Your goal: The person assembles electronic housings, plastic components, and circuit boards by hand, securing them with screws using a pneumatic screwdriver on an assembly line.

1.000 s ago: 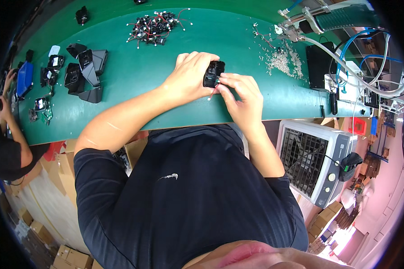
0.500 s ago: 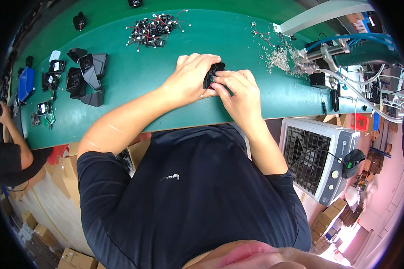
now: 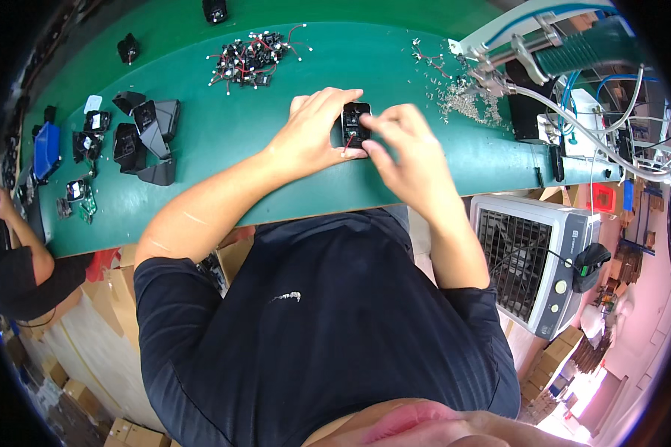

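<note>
My left hand [image 3: 317, 128] grips a small black plastic housing [image 3: 356, 119] at its left side, fingers along the far end and thumb at the near end. The housing lies with its open inner side up, and a short red wire shows at its near end by my thumb. Just right of it is my right hand [image 3: 410, 153], slightly blurred. Its index finger and thumb are apart, with nothing visible between them; the index fingertip is over or against the housing's right edge, and I cannot tell if they touch.
Beyond my hands is a pile of black parts with red wires [image 3: 250, 61]. Loose screws [image 3: 466, 103] are scattered at right, beside a machine with a green ribbed hose [image 3: 593, 52]. Black casings [image 3: 145, 138] and a blue bin [image 3: 46, 149] stand left. Another person's arm [image 3: 26, 231] shows far left.
My right fingers have drawn back from inside the housing towards its right edge, uncovering more of it. My left hand keeps its hold. The view has shifted slightly.
</note>
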### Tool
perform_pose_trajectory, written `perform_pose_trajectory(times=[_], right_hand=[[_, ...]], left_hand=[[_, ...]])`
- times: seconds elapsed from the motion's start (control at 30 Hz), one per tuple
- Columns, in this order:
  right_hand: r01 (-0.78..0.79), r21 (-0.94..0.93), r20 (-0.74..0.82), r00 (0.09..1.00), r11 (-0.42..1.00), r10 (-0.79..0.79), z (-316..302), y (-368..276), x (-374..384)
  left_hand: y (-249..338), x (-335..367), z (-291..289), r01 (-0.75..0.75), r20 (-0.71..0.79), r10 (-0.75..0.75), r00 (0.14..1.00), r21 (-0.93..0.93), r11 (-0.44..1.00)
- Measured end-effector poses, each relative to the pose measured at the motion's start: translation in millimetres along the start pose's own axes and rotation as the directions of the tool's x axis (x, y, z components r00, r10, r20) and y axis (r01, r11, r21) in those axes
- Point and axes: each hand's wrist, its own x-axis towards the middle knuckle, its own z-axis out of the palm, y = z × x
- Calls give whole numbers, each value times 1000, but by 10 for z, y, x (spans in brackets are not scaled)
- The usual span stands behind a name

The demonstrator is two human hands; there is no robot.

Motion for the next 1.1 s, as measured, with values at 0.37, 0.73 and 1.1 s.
perform_pose_trajectory(times=[0.37, 0.73, 1.1], right_hand=[[170, 419, -702, 683, 892, 200, -1272, 52, 1449], [414, 748, -522, 850, 518, 74, -688, -465, 915], [289, 902, -415, 787, 321, 456, -459, -576, 807]], left_hand=[[-16, 27, -54, -31, -43, 35, 998, 101, 994], [-68, 26, -38, -45, 3, 45, 999, 157, 987], [-17, 21, -41, -29, 17, 27, 999, 185, 982]])
